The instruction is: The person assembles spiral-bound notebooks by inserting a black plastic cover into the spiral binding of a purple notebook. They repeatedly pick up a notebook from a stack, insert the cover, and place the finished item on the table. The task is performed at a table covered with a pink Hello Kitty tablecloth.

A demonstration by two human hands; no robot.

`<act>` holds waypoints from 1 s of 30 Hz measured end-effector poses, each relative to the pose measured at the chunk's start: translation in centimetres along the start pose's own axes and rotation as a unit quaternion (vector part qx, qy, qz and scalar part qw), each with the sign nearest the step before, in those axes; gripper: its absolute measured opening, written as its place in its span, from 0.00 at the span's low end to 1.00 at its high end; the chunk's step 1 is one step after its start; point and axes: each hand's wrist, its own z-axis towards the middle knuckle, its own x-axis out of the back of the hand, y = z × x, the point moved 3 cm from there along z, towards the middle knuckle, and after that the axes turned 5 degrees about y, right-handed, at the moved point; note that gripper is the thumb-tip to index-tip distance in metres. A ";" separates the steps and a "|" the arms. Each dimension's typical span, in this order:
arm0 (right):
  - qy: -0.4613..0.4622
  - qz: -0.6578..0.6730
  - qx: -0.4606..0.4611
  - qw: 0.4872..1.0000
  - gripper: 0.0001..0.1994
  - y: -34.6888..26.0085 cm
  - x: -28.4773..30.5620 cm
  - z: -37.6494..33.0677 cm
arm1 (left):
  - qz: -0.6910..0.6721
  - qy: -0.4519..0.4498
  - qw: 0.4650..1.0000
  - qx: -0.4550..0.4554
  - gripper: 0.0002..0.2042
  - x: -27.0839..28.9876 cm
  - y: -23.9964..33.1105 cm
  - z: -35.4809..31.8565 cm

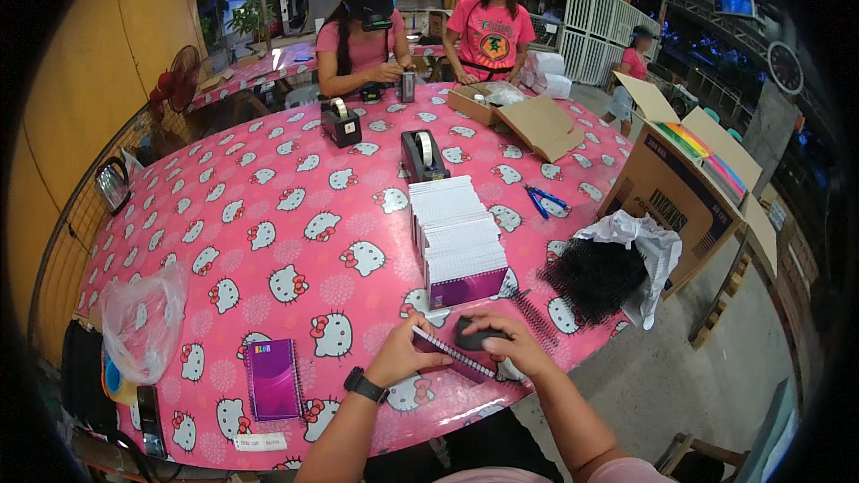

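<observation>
Close to the table's near edge, my left hand (pixel 403 358) is closed on one end of a purple notebook (pixel 458 361), which is tilted with its bound edge up. A dark rounded object (pixel 476 336) is in my right hand (pixel 519 346), against the notebook's other end; I cannot make out its kind. Just beyond my hands stands a long row of white-paged pads (pixel 456 233) with a purple cover at the front. A loose black spiral coil (pixel 533 315) lies to the right. Further right, a heap of black coils (pixel 595 279) spills from white wrapping (pixel 660 255).
Blue-handled pliers (pixel 544 200) and black tape dispensers (pixel 424 157) lie farther out. Another purple notebook (pixel 275 379) and a clear plastic bag (pixel 143 322) are at left. A large open carton (pixel 676 197) stands right. Across the pink table (pixel 268 282), a person (pixel 362 49) handles a small device.
</observation>
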 end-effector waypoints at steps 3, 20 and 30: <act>-0.060 0.035 0.009 0.998 0.18 0.0 -0.8 0.0 | -0.004 -0.006 1.000 0.013 0.24 -0.1 -0.3 -0.3; 0.015 -0.113 0.027 0.993 0.21 0.4 -0.9 0.3 | -0.004 0.001 1.000 0.018 0.23 -0.3 0.6 -0.4; 0.109 -0.380 0.156 0.905 0.18 -3.3 1.5 -1.8 | 0.045 0.043 0.998 0.007 0.18 -1.1 4.4 -0.5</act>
